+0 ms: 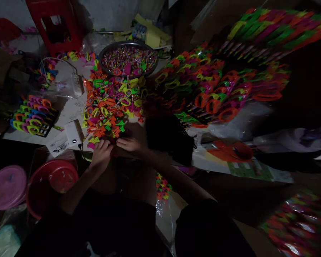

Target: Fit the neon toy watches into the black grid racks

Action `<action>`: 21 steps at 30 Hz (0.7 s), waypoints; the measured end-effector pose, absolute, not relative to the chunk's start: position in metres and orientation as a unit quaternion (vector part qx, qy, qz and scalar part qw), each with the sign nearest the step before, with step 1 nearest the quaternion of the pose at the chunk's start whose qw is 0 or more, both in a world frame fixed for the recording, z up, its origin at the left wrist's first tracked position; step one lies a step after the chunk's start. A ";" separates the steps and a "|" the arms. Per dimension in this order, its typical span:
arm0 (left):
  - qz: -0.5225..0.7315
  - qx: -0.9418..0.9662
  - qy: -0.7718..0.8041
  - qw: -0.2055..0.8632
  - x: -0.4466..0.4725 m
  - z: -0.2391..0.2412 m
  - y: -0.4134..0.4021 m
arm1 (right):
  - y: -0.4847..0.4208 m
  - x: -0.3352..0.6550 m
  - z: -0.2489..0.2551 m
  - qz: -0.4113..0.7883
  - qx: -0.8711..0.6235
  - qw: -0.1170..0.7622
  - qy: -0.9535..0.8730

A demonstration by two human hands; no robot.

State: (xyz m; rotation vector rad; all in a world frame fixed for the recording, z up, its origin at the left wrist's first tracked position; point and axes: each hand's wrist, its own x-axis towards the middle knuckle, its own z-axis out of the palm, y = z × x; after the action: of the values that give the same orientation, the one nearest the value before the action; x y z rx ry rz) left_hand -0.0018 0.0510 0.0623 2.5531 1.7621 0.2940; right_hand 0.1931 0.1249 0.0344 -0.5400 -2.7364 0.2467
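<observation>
My left hand [101, 151] is at the table's near edge with its fingers curled together. Close beside it, my right hand [130, 144] also has its fingers pressed together. Whatever lies between the fingertips is hidden and too dark to make out. Just beyond both hands spreads a heap of small plastic toy watches [107, 103] in orange, yellow, green and pink. Several loose orange and green plastic pieces [111, 125] lie at its near side. Behind the heap stands a metal bowl [101, 64] full of small wrapped, candy-like pieces [128, 57].
Left of the heap are a white power bank [74, 132] with a cable and a rack of toy watches [33, 116]. Stacks of bright toy watches [203, 82] and a black pile [168, 139] lie to the right. A red basin [33, 189] and a red stool [76, 32] stand at left.
</observation>
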 end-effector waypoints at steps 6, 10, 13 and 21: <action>0.118 0.818 0.564 0.002 -0.003 0.060 0.050 | 0.129 0.192 0.032 0.162 -0.190 0.159 -0.955; 0.147 0.810 0.567 -0.003 -0.003 0.055 0.046 | 0.130 0.187 0.024 0.328 -0.305 0.207 -0.870; 0.172 0.805 0.568 -0.016 -0.002 0.052 0.043 | 0.131 0.180 0.025 0.485 -0.414 0.185 -0.747; 0.174 0.796 0.579 0.020 -0.002 0.048 0.043 | 0.129 0.166 0.040 0.678 -0.485 0.094 -0.544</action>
State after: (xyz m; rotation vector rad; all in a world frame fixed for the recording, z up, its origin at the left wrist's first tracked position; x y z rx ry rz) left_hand -0.0020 0.0432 0.0475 2.4698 1.7968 0.5401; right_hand 0.1658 0.1293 0.0395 -1.4379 -1.6139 2.0118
